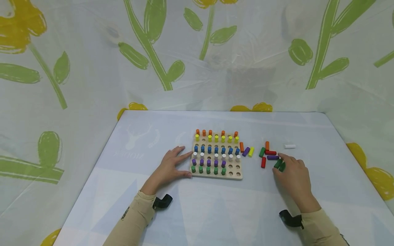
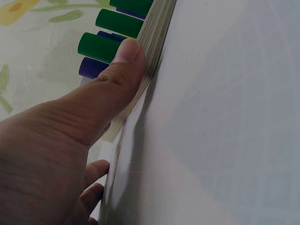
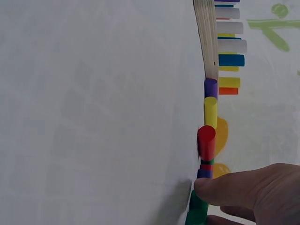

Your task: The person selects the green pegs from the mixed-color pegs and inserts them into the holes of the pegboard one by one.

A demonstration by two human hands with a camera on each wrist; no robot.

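A wooden pegboard lies on the table with rows of orange, yellow, blue, white, purple and green pegs standing in its holes. My left hand rests at its left side, fingers spread, the thumb touching the front corner by a green peg. Over the loose pegs at the right, my right hand has its thumb and index finger curled round a green peg. Another green peg lies partly under this hand. A purple peg lies just beside the fingertips.
Between board and right hand lie loose pegs: an orange peg, a yellow peg and a red peg among several. Farther right is a white peg. Some board holes at the front right have no peg. Flower-printed sheets surround the table.
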